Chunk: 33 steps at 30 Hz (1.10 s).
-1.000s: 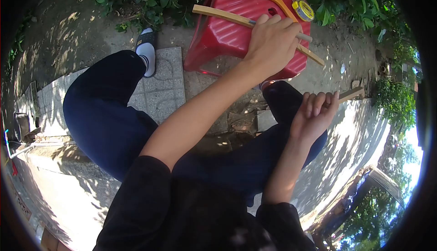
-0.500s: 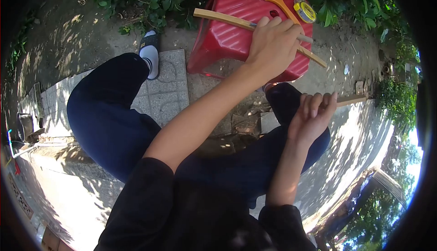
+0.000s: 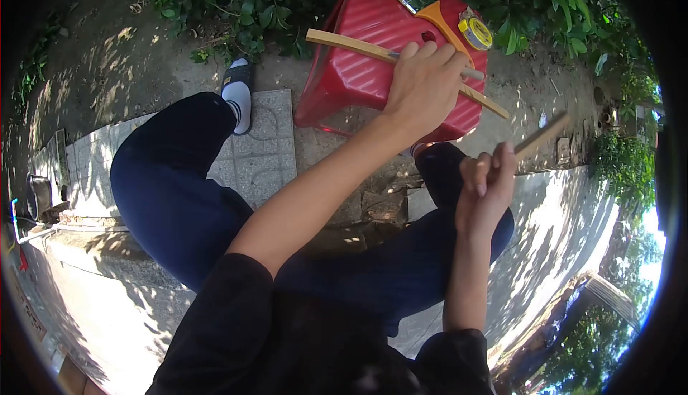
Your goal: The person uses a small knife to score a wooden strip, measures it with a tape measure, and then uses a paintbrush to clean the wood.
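Note:
My left hand (image 3: 424,87) is palm down over the red plastic stool (image 3: 351,76), fingers closed on a long, thin wooden strip (image 3: 342,41) lying across the seat. Both ends of the strip overhang the seat. A slim grey piece (image 3: 473,74) juts out beside the strip from under the same hand; most of it is hidden. Lower right, in front of my knee, my right hand (image 3: 487,183) is closed round one end of a shorter wooden stick (image 3: 542,134), which points up and to the right.
A paintbrush (image 3: 433,13) with an orange handle and a yellow tape measure (image 3: 475,31) lie on the far part of the stool. Leafy plants (image 3: 265,8) crowd behind it. A patterned paving slab (image 3: 265,137) lies by my slippered foot (image 3: 237,94).
The stick in my right hand has swung from nearly level to steeply tilted, its far end rising, as that hand turned. My left hand keeps its grip on the strip.

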### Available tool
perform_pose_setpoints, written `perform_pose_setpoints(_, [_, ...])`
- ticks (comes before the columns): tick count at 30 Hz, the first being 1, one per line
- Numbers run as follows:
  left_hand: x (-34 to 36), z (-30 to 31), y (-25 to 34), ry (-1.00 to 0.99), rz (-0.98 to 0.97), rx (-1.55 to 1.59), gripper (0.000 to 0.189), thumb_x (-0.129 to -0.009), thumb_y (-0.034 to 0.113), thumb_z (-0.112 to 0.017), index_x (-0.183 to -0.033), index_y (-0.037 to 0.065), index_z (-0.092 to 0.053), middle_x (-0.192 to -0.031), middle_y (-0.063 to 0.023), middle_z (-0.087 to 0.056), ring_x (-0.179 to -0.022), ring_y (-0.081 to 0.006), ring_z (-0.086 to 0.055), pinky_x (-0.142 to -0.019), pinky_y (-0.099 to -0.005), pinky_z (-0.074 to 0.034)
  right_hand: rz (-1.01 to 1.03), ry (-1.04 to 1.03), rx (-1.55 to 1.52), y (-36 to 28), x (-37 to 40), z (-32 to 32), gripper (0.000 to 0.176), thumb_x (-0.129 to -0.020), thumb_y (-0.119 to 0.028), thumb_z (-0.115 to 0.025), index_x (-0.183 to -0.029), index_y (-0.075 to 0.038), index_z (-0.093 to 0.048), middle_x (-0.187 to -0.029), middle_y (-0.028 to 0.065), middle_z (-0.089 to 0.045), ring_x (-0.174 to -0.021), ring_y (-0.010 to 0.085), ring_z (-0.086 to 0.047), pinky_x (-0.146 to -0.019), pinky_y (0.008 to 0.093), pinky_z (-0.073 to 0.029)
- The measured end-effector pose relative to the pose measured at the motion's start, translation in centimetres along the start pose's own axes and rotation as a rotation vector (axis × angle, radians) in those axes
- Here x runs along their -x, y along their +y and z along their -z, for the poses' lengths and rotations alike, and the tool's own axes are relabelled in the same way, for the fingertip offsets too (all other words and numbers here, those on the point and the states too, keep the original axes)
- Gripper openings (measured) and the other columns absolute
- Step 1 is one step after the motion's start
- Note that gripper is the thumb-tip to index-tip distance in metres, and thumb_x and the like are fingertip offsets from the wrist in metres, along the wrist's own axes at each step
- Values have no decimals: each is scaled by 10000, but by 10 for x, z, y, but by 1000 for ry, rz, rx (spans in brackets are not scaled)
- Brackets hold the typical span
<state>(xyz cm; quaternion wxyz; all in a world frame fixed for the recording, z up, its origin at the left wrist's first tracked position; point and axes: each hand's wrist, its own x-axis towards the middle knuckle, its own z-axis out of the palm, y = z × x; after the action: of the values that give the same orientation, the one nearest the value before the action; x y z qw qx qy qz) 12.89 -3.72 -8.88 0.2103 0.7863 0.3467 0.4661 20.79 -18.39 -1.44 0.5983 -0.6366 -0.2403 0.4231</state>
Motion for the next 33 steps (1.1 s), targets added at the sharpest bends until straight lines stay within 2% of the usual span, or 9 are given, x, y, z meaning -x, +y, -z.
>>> perform_pose_setpoints(2, [-3, 3, 0, -9, 4, 11, 128, -891, 130, -639, -1012, 123, -680, -902, -36, -626, -882, -250, -584, -778, -423, -382, -275, -269, 228, 4, 10, 0, 323, -1127, -344, -445, -863, -159, -429, -504, -78, -274, -452, 57, -210, -585, 248, -296])
perform_pose_setpoints(6, [1, 1, -1, 27, 11, 4, 126, -895, 133, -639, -1013, 128, -683, -891, -35, -620, -873, -248, -581, -780, -419, -379, 221, 199, -261, 1, -7, 3, 332, -1123, -339, -463, -855, -148, -421, -512, -60, -253, -458, 65, -219, -581, 251, -286])
perform_pose_setpoints(10, [-4, 1, -1, 5, -12, 0, 132, -894, 128, -637, -1017, 135, -684, -885, -27, -620, -869, -241, -579, -781, -415, -378, -108, -121, 47, 10, 2, 5, 334, -1099, -314, -523, -829, -131, -447, -517, -28, -386, -450, 68, -260, -479, 238, -221])
perform_pose_setpoints(13, [-1, 0, -2, 22, 13, -14, 128, -888, 119, -635, -1005, 138, -684, -882, -22, -619, -866, -236, -578, -779, -413, -378, 223, 242, -304, -1, -11, 11, 355, -1113, -330, -478, -814, -143, -439, -514, -62, -312, -455, 79, -213, -550, 260, -270])
perform_pose_setpoints(19, [-3, -2, -2, 76, 4, 22, 92, -878, 116, -640, -955, 136, -683, -876, -16, -613, -848, -238, -571, -769, -407, -374, 128, 53, -241, 0, -16, 18, 323, -1115, -289, -485, -838, -140, -413, -527, -60, -316, -464, 46, -246, -529, 238, -246])
perform_pose_setpoints(23, [-3, 1, -3, 71, 22, 35, 90, -873, 119, -641, -949, 140, -685, -863, -17, -609, -840, -240, -566, -763, -405, -369, -179, -260, 343, 13, 6, -4, 318, -1109, -283, -497, -833, -146, -420, -505, -65, -307, -462, 44, -233, -515, 259, -235])
perform_pose_setpoints(28, [2, 0, -4, 87, 2, 34, 93, -875, 123, -643, -951, 147, -690, -840, -21, -606, -824, -236, -564, -757, -405, -365, 311, 270, -245, 3, -3, 0, 311, -1121, -308, -473, -862, -137, -458, -514, -67, -273, -449, 62, -205, -561, 250, -280])
perform_pose_setpoints(31, [-5, 1, -2, 91, 2, 49, 103, -878, 124, -648, -966, 150, -694, -849, -17, -606, -830, -231, -565, -761, -403, -369, -261, -193, 17, 8, 5, 5, 344, -1124, -339, -455, -843, -141, -452, -491, -40, -320, -418, 67, -193, -516, 247, -271])
perform_pose_setpoints(33, [-2, 2, -5, 72, 5, 49, 109, -881, 127, -649, -977, 151, -695, -854, -16, -604, -836, -229, -567, -761, -403, -371, 76, 50, -179, -3, -10, 11, 318, -1114, -314, -494, -853, -135, -462, -509, -49, -328, -413, 65, -206, -484, 245, -232])
